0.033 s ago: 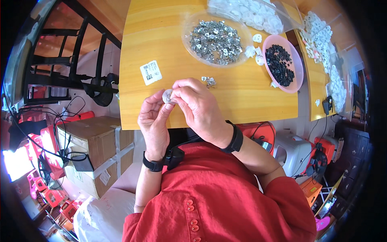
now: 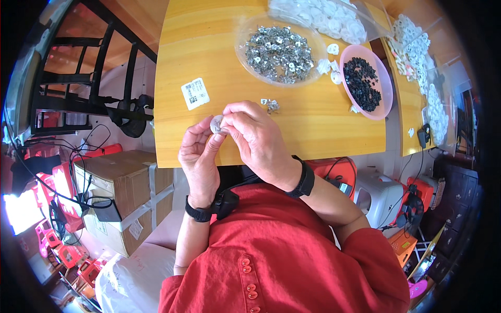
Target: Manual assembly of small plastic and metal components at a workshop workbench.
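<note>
Part: small pale disc [image 2: 215, 124], pinched between both hands over table [image 2: 313, 135] edge.
Left hand [image 2: 201, 156]: closed on disc, below-left.
Right hand [image 2: 255, 136]: fingertips grip disc, right side.
Axis: cannot tell.

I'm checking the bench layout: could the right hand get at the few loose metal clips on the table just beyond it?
Probably yes: the small loose metal clips lie on bare yellow wooden tabletop just past the right hand, nothing between, though both hands pinch a small round white piece.

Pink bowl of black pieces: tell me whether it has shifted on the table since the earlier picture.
No. The pink bowl of black pieces sits in the same spot, right beside the clear bowl of metal parts, near the yellow table's right edge.
</note>
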`<state>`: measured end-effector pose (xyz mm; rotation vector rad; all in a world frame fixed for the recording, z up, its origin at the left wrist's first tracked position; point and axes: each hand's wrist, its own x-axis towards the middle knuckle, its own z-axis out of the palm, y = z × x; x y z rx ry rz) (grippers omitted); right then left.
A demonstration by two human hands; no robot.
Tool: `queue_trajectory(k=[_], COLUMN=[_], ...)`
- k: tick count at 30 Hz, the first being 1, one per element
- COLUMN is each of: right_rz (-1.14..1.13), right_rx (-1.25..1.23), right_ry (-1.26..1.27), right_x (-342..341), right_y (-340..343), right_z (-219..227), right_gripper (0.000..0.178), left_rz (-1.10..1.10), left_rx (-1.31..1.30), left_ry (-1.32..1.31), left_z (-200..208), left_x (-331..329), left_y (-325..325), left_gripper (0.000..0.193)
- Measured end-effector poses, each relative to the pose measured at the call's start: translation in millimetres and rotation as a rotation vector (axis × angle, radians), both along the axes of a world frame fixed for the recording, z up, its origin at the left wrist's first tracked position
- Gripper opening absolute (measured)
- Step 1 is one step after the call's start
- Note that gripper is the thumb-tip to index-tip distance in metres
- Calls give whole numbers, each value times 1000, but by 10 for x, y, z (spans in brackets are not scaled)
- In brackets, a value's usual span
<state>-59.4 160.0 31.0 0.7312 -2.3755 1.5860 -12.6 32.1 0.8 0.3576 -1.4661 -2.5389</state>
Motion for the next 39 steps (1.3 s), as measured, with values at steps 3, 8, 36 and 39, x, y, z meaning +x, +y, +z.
queue_trajectory(k=[3, 8, 36, 39], right_rz=[11, 8, -48, -83], right_rx=[47, 152, -433, -327], right_ry=[35, 133, -640, -480], right_x=[5, 97, -27, -10], right_y=[17, 29, -32, -5], right_z=[-1, 29, -80, -102], right_gripper=[11, 17, 8, 8], left_rz=[8, 20, 45, 0], left_rx=[-37, -40, -105, -108], left_ry=[2, -32, -2, -23], left_z=[-48, -10, 53, 58], left_x=[34, 18, -62, -50], left_y=[-5, -10, -7, -6], left_gripper=[34, 32, 29, 31])
